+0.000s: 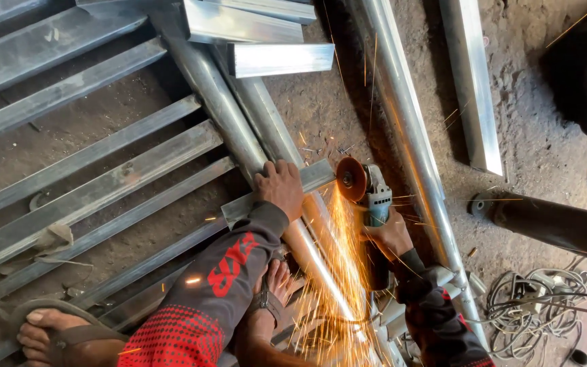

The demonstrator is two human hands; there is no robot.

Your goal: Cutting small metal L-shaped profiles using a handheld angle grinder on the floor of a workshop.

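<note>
My left hand [280, 187] presses down on a short rectangular steel bar [317, 175] that lies across two round steel pipes [239, 129]. My right hand [390, 233] grips the body of an angle grinder [375, 197]. Its orange disc [351, 179] touches the right end of the bar. A stream of orange sparks [338, 272] flies down toward me. My bare foot in a sandal [273, 299] rests on the pipes just below the bar.
Several long rectangular steel tubes [90, 183] lie side by side on the dirt floor at left. More cut tubes [280, 59] sit at the top. A long pipe [409, 136] and a flat bar [473, 88] lie right. Tangled cables [538, 306] sit at lower right. My other sandalled foot [49, 333] is at lower left.
</note>
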